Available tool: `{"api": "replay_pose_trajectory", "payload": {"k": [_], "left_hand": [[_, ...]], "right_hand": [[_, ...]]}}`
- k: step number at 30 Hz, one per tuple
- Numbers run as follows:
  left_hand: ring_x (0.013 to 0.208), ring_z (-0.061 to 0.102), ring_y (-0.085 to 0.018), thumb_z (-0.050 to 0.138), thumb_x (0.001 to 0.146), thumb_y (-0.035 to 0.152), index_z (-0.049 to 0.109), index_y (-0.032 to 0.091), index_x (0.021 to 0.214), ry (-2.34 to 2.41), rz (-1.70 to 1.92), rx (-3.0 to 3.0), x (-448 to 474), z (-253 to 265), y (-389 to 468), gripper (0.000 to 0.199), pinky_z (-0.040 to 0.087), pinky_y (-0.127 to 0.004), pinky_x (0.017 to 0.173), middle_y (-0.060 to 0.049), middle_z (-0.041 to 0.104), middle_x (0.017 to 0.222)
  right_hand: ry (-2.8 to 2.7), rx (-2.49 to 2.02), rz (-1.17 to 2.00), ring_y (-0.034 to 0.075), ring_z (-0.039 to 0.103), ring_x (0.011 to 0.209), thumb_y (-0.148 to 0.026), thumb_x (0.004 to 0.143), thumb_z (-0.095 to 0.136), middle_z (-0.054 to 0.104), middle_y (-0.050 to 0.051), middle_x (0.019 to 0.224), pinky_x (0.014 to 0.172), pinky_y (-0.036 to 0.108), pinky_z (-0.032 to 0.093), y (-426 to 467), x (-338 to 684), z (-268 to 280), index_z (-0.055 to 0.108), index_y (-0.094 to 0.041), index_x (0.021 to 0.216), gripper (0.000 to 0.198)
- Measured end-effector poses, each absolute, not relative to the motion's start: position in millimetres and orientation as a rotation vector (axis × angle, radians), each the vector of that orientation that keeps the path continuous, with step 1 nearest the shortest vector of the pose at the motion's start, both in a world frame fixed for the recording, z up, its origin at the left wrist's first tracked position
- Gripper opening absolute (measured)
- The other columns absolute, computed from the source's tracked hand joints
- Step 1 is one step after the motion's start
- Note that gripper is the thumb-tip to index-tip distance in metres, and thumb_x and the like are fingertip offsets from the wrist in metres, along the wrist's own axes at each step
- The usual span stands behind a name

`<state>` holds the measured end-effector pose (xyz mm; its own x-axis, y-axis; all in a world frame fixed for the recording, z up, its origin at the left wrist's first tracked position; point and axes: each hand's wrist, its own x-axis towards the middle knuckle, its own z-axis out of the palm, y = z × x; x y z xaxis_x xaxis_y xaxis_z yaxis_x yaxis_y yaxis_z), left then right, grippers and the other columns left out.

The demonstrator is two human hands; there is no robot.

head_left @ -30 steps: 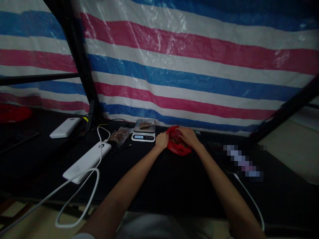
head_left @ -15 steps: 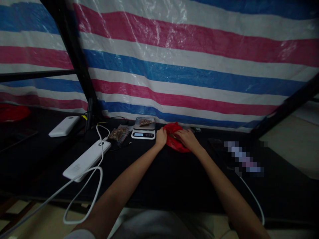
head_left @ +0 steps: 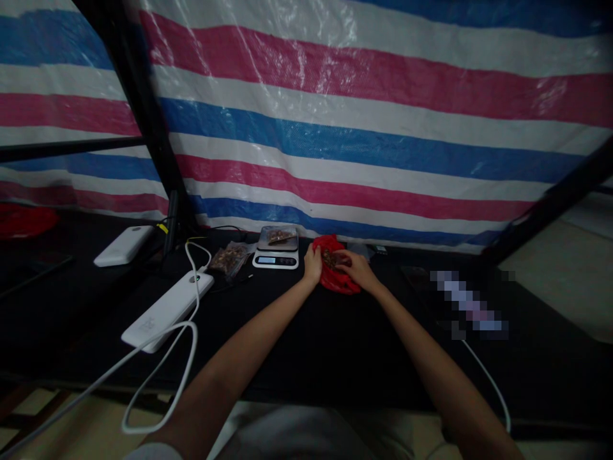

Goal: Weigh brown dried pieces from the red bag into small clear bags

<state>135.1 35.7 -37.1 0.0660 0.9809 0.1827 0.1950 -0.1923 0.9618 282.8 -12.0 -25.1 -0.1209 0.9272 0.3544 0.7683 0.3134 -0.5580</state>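
- While the left hand [head_left: 313,265] grips the left side of the red bag [head_left: 338,284], I see the right hand [head_left: 357,267] has turned sideways, so brown pieces [head_left: 328,257] now show in the mouth; that gives its fingers better access.
- I read the left fingers as pressed together on the plastic; the right ones curl at the pieces, but I cannot tell whether they pinch any.
- The bag lies near the far edge of the black surface [head_left: 311,345], below the striped sheet [head_left: 359,172].
- My tight side is leftward, with the scale [head_left: 275,260] just beside the left hand.
- I have open room toward the near edge, between the large power bank [head_left: 165,311] and the right-hand cable [head_left: 488,383].
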Motion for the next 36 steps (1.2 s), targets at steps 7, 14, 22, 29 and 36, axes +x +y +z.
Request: {"api": "replay_pose_trajectory", "payload": {"k": [7, 14, 22, 29, 36], "left_hand": [[0.102, 0.055, -0.018, 0.025, 0.090, 0.022, 0.048, 0.013, 0.110, 1.371, 1.177, 1.405, 137.4, -31.4, 28.0, 0.032, 0.039, -0.030, 0.090, -0.011, 0.058, 0.112], [0.098, 0.056, -0.016, 0.022, 0.091, 0.024, 0.049, 0.014, 0.104, 1.257, 1.343, 1.448, 142.0, -29.3, 20.5, 0.031, 0.040, -0.026, 0.087, -0.010, 0.059, 0.106], [0.089, 0.057, -0.018, 0.029, 0.089, 0.025, 0.048, 0.013, 0.094, 1.210, 1.516, 1.275, 143.9, -32.8, 21.1, 0.023, 0.042, -0.029, 0.084, -0.010, 0.059, 0.095], [0.104, 0.051, -0.018, 0.033, 0.088, 0.026, 0.035, 0.012, 0.109, 1.261, 1.549, 1.183, 157.3, -35.4, 26.3, 0.025, 0.038, -0.028, 0.092, -0.015, 0.050, 0.112], [0.105, 0.052, -0.019, 0.033, 0.086, 0.017, 0.044, 0.013, 0.101, 1.264, 1.432, 1.255, 181.0, -31.4, 43.0, 0.019, 0.037, -0.031, 0.094, -0.014, 0.054, 0.107]], "right_hand": [[-1.979, -1.424, 0.401, 0.017, 0.062, 0.088, -0.015, 0.075, 0.056, 0.063, 0.007, 0.106, 0.080, 0.033, 0.048, -15.4, 279.6, -20.4, 0.054, -0.019, 0.111, 0.036], [-2.250, -1.417, 0.092, 0.022, 0.055, 0.102, -0.007, 0.072, 0.053, 0.060, 0.009, 0.111, 0.089, 0.042, 0.040, -27.6, 268.8, -4.8, 0.055, -0.018, 0.111, 0.040], [-1.802, -1.225, 0.809, 0.016, 0.060, 0.090, -0.011, 0.066, 0.054, 0.062, 0.008, 0.105, 0.082, 0.033, 0.047, -12.6, 268.1, -25.0, 0.059, -0.018, 0.102, 0.038], [-1.633, -1.154, 0.870, 0.020, 0.057, 0.100, -0.021, 0.063, 0.059, 0.061, 0.008, 0.108, 0.085, 0.037, 0.045, 1.4, 277.2, -40.4, 0.060, -0.020, 0.100, 0.037], [-1.460, -1.191, 0.750, 0.023, 0.058, 0.100, -0.029, 0.061, 0.065, 0.063, 0.009, 0.106, 0.087, 0.041, 0.045, 9.7, 299.2, -39.8, 0.059, -0.020, 0.096, 0.037]]}}
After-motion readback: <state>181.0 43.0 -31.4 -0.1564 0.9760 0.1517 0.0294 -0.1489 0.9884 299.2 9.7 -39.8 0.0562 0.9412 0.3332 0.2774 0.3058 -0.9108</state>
